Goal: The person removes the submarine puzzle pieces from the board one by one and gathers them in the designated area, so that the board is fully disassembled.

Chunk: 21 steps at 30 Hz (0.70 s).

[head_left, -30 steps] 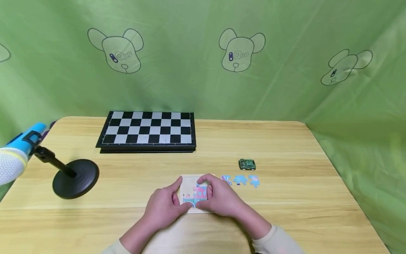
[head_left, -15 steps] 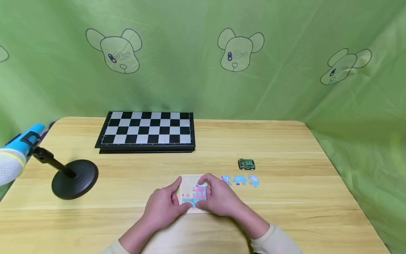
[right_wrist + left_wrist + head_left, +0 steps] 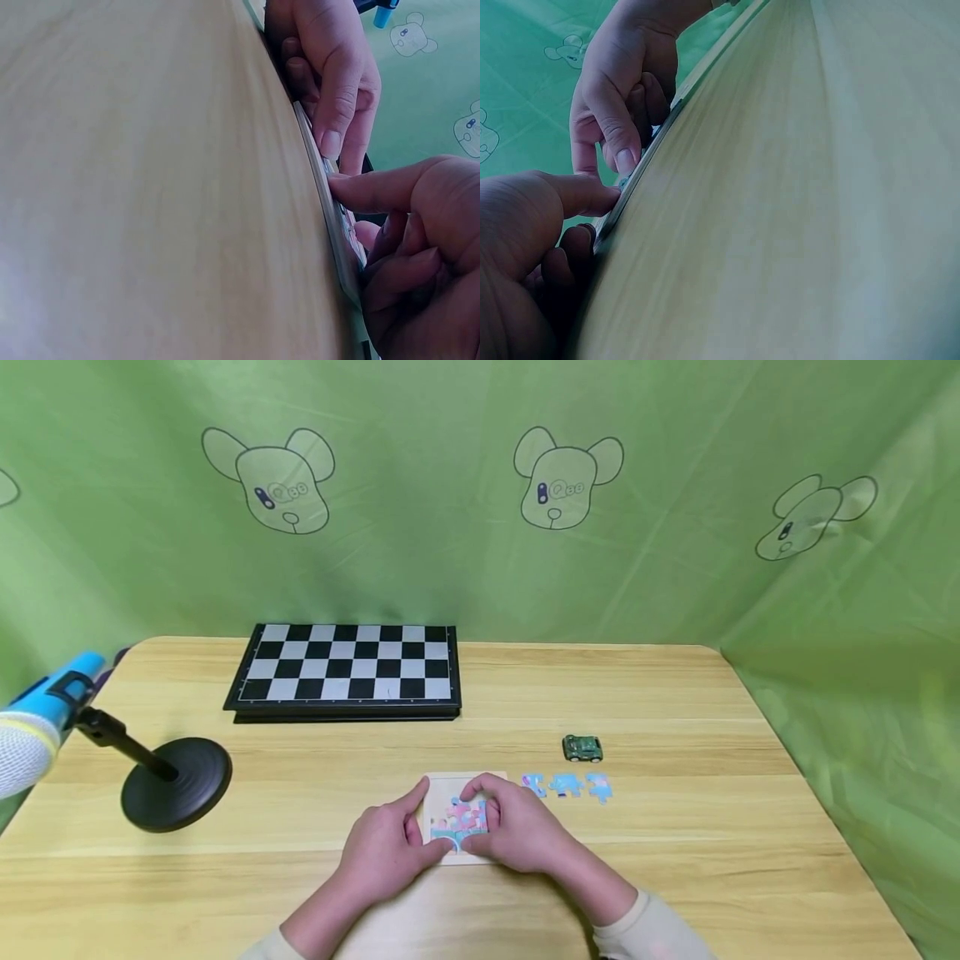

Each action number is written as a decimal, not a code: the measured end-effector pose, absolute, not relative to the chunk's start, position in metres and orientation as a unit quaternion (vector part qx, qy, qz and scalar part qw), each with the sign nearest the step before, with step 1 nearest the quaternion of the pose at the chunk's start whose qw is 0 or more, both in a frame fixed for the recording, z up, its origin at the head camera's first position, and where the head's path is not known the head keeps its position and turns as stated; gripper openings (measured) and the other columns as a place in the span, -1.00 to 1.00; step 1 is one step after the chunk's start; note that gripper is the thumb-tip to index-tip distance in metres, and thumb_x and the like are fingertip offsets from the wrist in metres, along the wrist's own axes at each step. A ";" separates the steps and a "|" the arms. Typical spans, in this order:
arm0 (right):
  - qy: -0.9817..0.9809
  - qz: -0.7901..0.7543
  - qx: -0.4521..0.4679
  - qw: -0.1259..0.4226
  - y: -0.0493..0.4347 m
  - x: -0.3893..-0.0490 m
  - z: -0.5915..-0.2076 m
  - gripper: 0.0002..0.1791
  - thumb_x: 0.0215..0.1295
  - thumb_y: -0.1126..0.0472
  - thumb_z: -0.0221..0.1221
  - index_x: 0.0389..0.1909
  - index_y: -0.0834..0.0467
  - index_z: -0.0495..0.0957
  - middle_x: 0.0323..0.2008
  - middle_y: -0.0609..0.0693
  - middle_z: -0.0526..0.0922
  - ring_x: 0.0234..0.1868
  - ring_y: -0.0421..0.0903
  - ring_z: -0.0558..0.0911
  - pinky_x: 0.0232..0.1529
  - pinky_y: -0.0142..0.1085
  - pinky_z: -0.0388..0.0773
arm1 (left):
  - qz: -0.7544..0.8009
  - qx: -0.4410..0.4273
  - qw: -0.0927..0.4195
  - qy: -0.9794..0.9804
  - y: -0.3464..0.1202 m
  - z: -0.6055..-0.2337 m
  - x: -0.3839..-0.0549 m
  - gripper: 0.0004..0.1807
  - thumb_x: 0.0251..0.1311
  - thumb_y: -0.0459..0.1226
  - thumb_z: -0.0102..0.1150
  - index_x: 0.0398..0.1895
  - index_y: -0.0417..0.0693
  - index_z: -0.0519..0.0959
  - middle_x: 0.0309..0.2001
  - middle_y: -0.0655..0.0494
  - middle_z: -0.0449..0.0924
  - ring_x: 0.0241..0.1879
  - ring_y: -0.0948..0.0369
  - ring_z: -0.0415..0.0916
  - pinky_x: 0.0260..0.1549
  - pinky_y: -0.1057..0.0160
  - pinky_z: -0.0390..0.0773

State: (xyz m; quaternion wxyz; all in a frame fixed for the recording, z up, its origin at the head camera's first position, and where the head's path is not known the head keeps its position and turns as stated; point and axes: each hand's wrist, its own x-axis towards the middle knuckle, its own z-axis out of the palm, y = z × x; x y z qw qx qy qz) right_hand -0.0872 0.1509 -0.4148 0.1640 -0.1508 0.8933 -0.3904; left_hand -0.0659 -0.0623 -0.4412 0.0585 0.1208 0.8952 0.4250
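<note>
A small jigsaw puzzle in a pale tray (image 3: pixel 442 787) lies on the table, its pink and blue pieces (image 3: pixel 468 818) filling the lower part. One pink piece (image 3: pixel 458 811) sits askew over the others. My left hand (image 3: pixel 386 850) grips the tray's left side, index finger along the edge and thumb at the bottom. From the right, my right hand (image 3: pixel 525 827) spans the pieces, index fingertip bent at their top and thumb at the bottom edge beside the left thumb. Both wrist views show the tray edge-on, with the left hand (image 3: pixel 525 232) and right hand (image 3: pixel 427 217) meeting at it.
Several loose blue puzzle pieces (image 3: pixel 566 785) lie right of the tray, with a green toy car (image 3: pixel 582 748) behind them. A folded chessboard (image 3: pixel 345 668) stands at the back. At the left is a microphone (image 3: pixel 45 710) on a round black base (image 3: pixel 176 785).
Under the right index finger, the pink piece has shifted leftward and turned askew, and that fingertip has moved slightly left. The left hand keeps its grip on the tray.
</note>
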 end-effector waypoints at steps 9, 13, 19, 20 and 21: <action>0.891 -0.388 -0.151 0.179 0.152 -0.089 -0.413 -0.53 0.03 0.18 0.51 -0.07 0.07 0.52 -0.67 -0.09 0.42 -0.68 -0.19 0.38 -0.61 -0.31 0.33 | 0.427 0.120 0.056 0.894 -0.062 -0.441 -0.066 -0.11 0.00 -0.09 0.53 0.39 -0.27 0.39 -0.69 0.37 0.36 -0.70 0.35 0.29 -0.67 0.31 0.27; 0.889 -0.395 -0.152 0.177 0.154 -0.087 -0.412 -0.53 0.04 0.16 0.50 -0.07 0.06 0.49 -0.67 -0.10 0.42 -0.68 -0.20 0.38 -0.61 -0.32 0.33 | 0.428 0.120 0.055 0.894 -0.062 -0.441 -0.066 -0.11 0.00 -0.09 0.53 0.39 -0.26 0.39 -0.69 0.38 0.36 -0.70 0.36 0.29 -0.67 0.31 0.28; 0.881 -0.416 -0.157 0.158 0.160 -0.080 -0.408 -0.53 0.05 0.17 0.51 -0.08 0.09 0.49 -0.68 -0.11 0.40 -0.68 -0.19 0.38 -0.58 -0.31 0.36 | 0.433 0.119 0.061 0.892 -0.062 -0.441 -0.065 -0.10 0.01 -0.07 0.53 0.40 -0.25 0.38 -0.69 0.36 0.37 -0.70 0.35 0.29 -0.67 0.30 0.28; 0.880 -0.420 -0.156 0.155 0.162 -0.079 -0.406 -0.53 0.04 0.17 0.51 -0.08 0.09 0.49 -0.68 -0.11 0.40 -0.68 -0.19 0.38 -0.57 -0.30 0.36 | 0.432 0.119 0.062 0.892 -0.062 -0.441 -0.065 -0.09 0.01 -0.06 0.53 0.41 -0.25 0.38 -0.69 0.36 0.37 -0.71 0.35 0.29 -0.68 0.30 0.28; 0.881 -0.422 -0.155 0.151 0.163 -0.078 -0.404 -0.53 0.04 0.16 0.52 -0.08 0.09 0.50 -0.69 -0.11 0.39 -0.68 -0.18 0.38 -0.56 -0.30 0.36 | 0.430 0.118 0.063 0.893 -0.062 -0.441 -0.066 -0.09 0.01 -0.05 0.52 0.41 -0.24 0.38 -0.69 0.36 0.37 -0.71 0.34 0.29 -0.68 0.30 0.27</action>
